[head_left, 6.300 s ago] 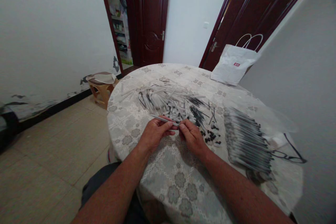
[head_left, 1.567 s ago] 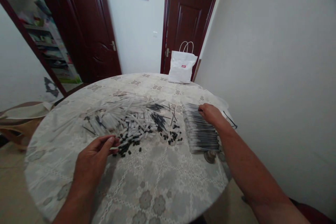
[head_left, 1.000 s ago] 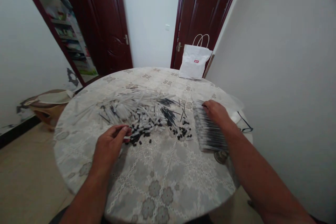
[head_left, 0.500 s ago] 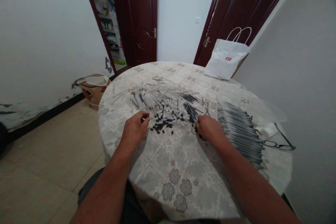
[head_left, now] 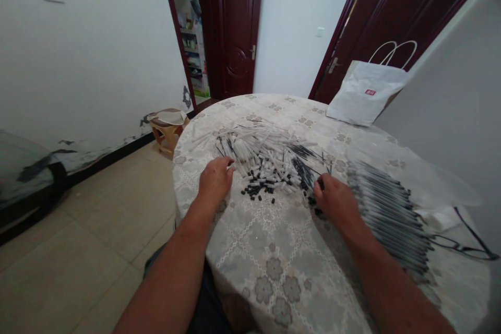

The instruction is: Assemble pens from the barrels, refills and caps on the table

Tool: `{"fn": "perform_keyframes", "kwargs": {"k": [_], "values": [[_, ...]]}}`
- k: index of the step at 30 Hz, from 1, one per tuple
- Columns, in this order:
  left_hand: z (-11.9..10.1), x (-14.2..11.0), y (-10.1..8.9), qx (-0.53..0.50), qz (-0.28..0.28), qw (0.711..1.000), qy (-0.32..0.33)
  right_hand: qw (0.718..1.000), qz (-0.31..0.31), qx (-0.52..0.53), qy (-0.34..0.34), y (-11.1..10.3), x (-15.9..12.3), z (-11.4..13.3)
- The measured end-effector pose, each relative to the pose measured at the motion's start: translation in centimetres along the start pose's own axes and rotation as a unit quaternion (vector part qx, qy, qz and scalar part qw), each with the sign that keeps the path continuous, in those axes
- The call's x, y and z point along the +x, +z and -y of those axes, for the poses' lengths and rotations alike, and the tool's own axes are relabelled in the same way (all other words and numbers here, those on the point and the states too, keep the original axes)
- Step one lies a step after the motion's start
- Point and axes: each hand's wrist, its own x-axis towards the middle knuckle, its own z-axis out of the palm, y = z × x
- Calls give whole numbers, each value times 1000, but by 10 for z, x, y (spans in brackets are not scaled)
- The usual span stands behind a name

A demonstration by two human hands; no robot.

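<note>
My left hand (head_left: 216,180) is over the left side of the table, its thumb and fingertips drawn together; what they hold, if anything, is too small to make out. Beside it lie long clear plastic tubes (head_left: 246,148) and a heap of short whitish pieces (head_left: 279,167). Small black caps (head_left: 258,187) are scattered at the heap's near edge. My right hand (head_left: 334,195) is closed in a pinch at the heap's right side, close to thin dark rods (head_left: 303,171). Whether one of the rods is in its fingers cannot be seen clearly.
A row of grey pen-like sticks (head_left: 391,214) lies right of my right arm, near eyeglasses (head_left: 462,248) and clear plastic film (head_left: 442,182). At the back right stands a white paper bag (head_left: 364,94). The round table (head_left: 270,250) has a patterned cloth; a stool (head_left: 168,128) stands left.
The view has swung left, so everything sits further right in the picture. My left hand has shifted slightly away from the caps, towards the tubes. My right hand stays by the dark rods.
</note>
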Motion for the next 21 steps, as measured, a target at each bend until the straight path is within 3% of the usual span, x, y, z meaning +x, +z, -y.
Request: {"fn": "perform_keyframes", "kwargs": {"k": [7,12,15,19,21], "values": [[36,17,-12,18,-55,995,-85,996,-45,62,-53,8,-4,-4],[39,24,-10,26,-47,994,-98,994,-47,73,-73,9,-7,2],[27,21,-6,27,-16,998,-60,993,-43,77,-78,7,-9,7],[4,12,2,13,63,995,78,992,-38,87,-86,5,-10,10],[-7,9,8,32,101,988,111,991,-35,92,-90,4,-11,11]]}}
